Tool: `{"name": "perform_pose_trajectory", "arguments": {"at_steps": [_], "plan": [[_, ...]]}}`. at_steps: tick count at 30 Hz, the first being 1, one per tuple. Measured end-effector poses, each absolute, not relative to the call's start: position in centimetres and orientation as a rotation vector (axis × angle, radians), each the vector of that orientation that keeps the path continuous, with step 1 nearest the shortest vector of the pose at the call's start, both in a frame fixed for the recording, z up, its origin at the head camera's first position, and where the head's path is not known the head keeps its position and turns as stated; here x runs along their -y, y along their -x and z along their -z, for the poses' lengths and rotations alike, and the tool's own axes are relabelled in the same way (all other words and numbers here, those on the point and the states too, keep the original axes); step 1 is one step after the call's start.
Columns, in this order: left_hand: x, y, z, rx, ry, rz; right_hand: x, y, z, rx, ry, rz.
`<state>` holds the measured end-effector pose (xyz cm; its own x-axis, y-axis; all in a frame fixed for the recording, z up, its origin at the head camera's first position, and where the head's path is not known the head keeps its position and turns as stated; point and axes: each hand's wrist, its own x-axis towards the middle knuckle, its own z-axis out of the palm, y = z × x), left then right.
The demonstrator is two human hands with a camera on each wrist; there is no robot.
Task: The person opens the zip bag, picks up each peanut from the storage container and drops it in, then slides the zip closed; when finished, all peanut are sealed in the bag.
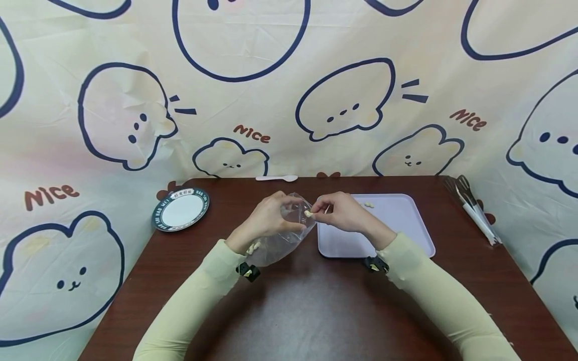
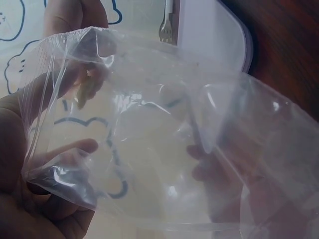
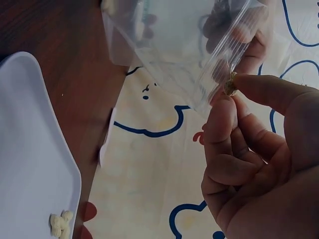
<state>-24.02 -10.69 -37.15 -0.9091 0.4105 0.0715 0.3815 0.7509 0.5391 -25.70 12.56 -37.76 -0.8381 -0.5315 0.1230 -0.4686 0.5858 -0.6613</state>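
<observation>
Sleeves (cut off), bag, part-hidden peanut

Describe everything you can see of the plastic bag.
The plastic bag is clear and wrinkled, apparently thin film, with glossy highlights along its folds. The left hand holds its upper end, thumb and fingers apart at the mouth, which faces the pale piece pinched by the right hand. The bag slants down toward the left sleeve, where a few pale pieces show at its lower end. It is left of the tray; whether it touches the table is unclear.
</observation>
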Motion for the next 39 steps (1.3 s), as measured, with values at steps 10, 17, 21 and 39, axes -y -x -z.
{"name": "perform_pose_trajectory", "arguments": {"at_steps": [10,17,21,39], "plan": [[10.8,24.0,37.1,-2.89,-0.668,-0.869,-12.5,25.8,37.9,-2.736,0.866,1.075],[10.9,24.2,37.2,-2.909,-0.678,-0.846,-13.9,26.6,38.1,-2.734,0.755,1.147],[10.9,24.2,37.2,-2.906,-0.669,-0.843,-15.1,27.4,38.6,-2.749,0.685,1.162],[11.1,24.0,37.2,-2.87,-0.628,-0.886,-20.7,32.6,43.7,-2.859,0.275,1.063]]}}
